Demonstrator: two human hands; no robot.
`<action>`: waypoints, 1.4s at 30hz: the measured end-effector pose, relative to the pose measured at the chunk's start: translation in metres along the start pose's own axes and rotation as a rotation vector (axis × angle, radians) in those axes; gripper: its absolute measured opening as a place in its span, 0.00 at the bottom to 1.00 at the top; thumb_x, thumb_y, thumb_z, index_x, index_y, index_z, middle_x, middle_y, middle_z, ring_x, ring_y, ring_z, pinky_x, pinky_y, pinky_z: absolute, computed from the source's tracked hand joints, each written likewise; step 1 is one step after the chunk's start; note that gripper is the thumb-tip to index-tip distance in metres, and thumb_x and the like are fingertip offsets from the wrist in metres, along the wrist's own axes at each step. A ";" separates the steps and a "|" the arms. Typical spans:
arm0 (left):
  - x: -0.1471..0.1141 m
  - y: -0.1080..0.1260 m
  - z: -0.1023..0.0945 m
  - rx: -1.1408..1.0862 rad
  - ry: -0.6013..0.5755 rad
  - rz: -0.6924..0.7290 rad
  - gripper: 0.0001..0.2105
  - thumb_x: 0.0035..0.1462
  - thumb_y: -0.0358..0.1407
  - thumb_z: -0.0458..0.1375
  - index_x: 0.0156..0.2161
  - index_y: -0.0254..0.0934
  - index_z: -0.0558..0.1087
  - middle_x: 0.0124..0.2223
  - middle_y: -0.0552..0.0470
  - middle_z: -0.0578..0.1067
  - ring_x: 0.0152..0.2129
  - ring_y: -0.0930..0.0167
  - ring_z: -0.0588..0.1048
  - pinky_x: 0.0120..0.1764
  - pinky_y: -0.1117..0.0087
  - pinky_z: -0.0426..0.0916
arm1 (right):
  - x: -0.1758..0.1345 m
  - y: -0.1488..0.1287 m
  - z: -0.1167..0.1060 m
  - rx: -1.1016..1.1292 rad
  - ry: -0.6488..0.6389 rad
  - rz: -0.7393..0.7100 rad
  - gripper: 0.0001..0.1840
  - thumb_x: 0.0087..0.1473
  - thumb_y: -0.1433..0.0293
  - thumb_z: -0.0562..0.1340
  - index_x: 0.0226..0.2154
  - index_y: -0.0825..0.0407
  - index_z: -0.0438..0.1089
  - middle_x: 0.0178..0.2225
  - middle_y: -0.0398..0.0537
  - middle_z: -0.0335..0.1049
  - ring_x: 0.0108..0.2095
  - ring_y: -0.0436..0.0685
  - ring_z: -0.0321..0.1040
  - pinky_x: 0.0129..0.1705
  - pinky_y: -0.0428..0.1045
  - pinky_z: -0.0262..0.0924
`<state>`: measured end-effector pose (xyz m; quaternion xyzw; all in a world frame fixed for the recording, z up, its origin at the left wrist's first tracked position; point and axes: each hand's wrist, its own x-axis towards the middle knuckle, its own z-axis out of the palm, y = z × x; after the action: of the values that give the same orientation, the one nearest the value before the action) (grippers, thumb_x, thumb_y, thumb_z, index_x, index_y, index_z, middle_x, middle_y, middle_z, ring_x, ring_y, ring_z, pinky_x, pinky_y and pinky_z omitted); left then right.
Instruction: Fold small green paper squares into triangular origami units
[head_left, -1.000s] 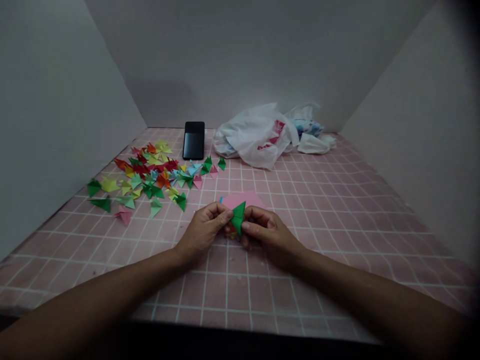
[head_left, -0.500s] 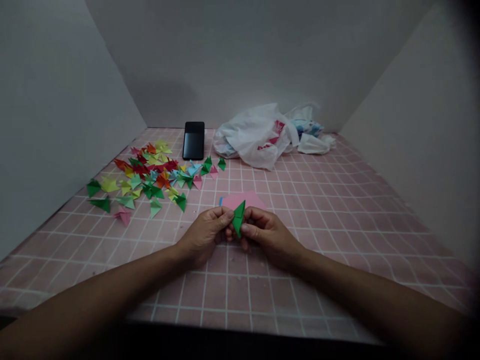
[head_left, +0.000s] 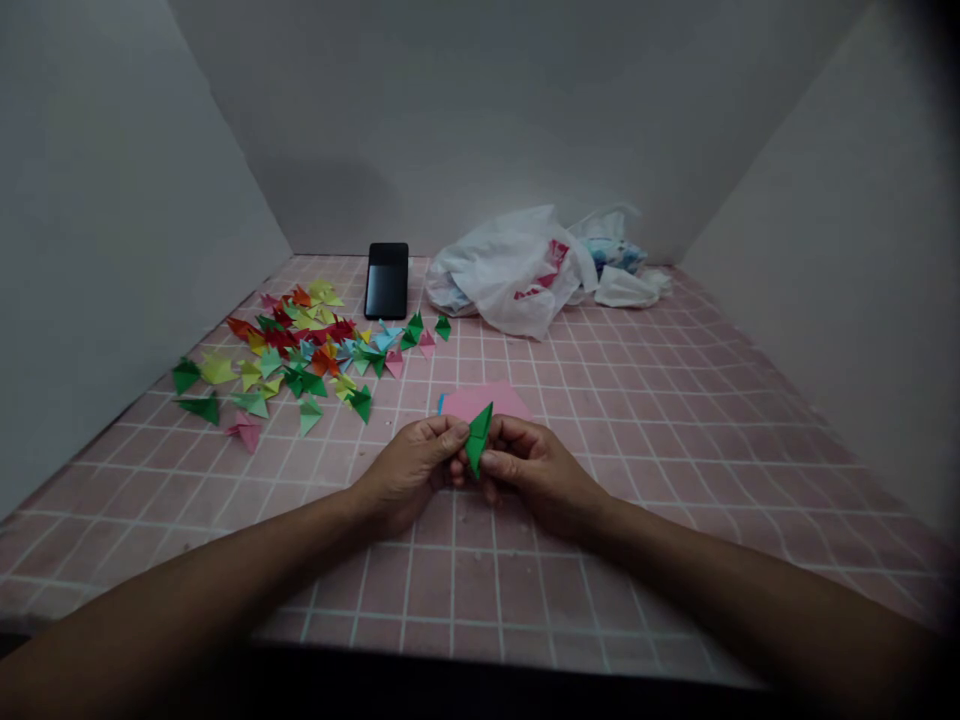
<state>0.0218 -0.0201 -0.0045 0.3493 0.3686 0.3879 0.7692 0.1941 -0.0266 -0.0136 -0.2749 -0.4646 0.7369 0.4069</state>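
Note:
A small folded piece of green paper (head_left: pixel 478 440) is held up between both hands, slightly tilted with a pointed tip at the top and bottom. My left hand (head_left: pixel 416 465) pinches its left side, thumb on the face turned toward me. From the other side, the fingers and thumb of my right hand (head_left: pixel 544 470) close on its right edge. Just behind the hands lies pink paper (head_left: pixel 487 397) on the table, with a bit of blue paper (head_left: pixel 441 404) showing at its left edge. Some fingertips are hidden behind the folded paper.
A spread of folded paper figures (head_left: pixel 300 355) in many colours covers the left part of the table. Behind it a black phone (head_left: pixel 387 282) leans upright. White plastic bags (head_left: pixel 517 270) lie at the back against the wall. Pink checked cloth (head_left: pixel 660 450) covers the table between grey walls.
The green folded paper has turned very slightly in the fingers, its top tip leaning a little further right. Both hands stay almost in place.

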 end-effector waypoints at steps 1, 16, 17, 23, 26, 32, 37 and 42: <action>0.000 0.000 0.000 -0.003 -0.002 -0.003 0.21 0.47 0.48 0.72 0.27 0.32 0.69 0.21 0.58 0.67 0.18 0.79 0.64 0.25 0.77 0.61 | 0.000 0.000 0.000 -0.001 0.002 0.001 0.11 0.53 0.66 0.70 0.32 0.53 0.69 0.32 0.44 0.75 0.23 0.46 0.65 0.26 0.44 0.62; -0.002 0.005 0.001 0.201 0.069 0.205 0.19 0.50 0.48 0.69 0.28 0.33 0.71 0.22 0.58 0.70 0.20 0.77 0.67 0.28 0.75 0.62 | -0.003 -0.006 0.004 -0.120 0.051 0.002 0.11 0.53 0.64 0.68 0.34 0.53 0.69 0.28 0.43 0.71 0.23 0.47 0.64 0.26 0.45 0.60; -0.003 0.006 0.000 0.249 0.074 0.233 0.18 0.52 0.47 0.68 0.29 0.33 0.71 0.22 0.58 0.70 0.21 0.77 0.67 0.29 0.75 0.62 | -0.004 -0.006 0.004 -0.142 0.071 -0.002 0.10 0.53 0.64 0.67 0.33 0.53 0.70 0.27 0.42 0.70 0.23 0.47 0.63 0.26 0.45 0.59; -0.006 0.007 0.000 0.404 0.046 0.281 0.13 0.55 0.43 0.65 0.30 0.34 0.71 0.25 0.56 0.72 0.24 0.75 0.69 0.30 0.73 0.63 | -0.003 -0.003 0.008 -0.200 0.220 -0.013 0.09 0.52 0.65 0.67 0.29 0.53 0.70 0.26 0.42 0.70 0.22 0.47 0.62 0.24 0.44 0.58; -0.006 0.007 0.000 0.443 0.040 0.278 0.13 0.56 0.42 0.64 0.29 0.34 0.70 0.25 0.56 0.71 0.23 0.75 0.68 0.29 0.73 0.63 | -0.003 -0.001 0.008 -0.205 0.236 -0.030 0.09 0.52 0.65 0.67 0.29 0.52 0.68 0.24 0.40 0.69 0.20 0.47 0.62 0.22 0.44 0.57; -0.006 0.004 0.000 0.527 0.038 0.324 0.10 0.56 0.40 0.62 0.34 0.36 0.68 0.28 0.57 0.69 0.25 0.74 0.68 0.30 0.72 0.64 | -0.005 0.001 0.006 -0.450 0.276 -0.113 0.06 0.53 0.69 0.62 0.27 0.50 0.64 0.21 0.37 0.63 0.20 0.47 0.59 0.22 0.45 0.53; -0.011 0.003 0.001 0.852 0.075 0.508 0.05 0.60 0.36 0.59 0.35 0.37 0.70 0.32 0.53 0.72 0.30 0.72 0.71 0.35 0.69 0.66 | -0.008 0.000 0.005 -0.911 0.350 -0.383 0.05 0.51 0.75 0.59 0.29 0.50 0.63 0.22 0.38 0.62 0.23 0.48 0.59 0.26 0.45 0.52; -0.016 0.002 0.004 0.883 0.023 0.489 0.12 0.56 0.40 0.65 0.40 0.38 0.68 0.37 0.50 0.76 0.34 0.68 0.76 0.39 0.67 0.70 | -0.012 -0.001 0.007 -1.142 0.320 -0.577 0.07 0.53 0.77 0.57 0.32 0.49 0.61 0.24 0.40 0.64 0.22 0.49 0.59 0.25 0.45 0.52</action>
<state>0.0171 -0.0342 0.0038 0.7130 0.4136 0.3676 0.4306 0.1951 -0.0397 -0.0093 -0.4179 -0.7715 0.1859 0.4423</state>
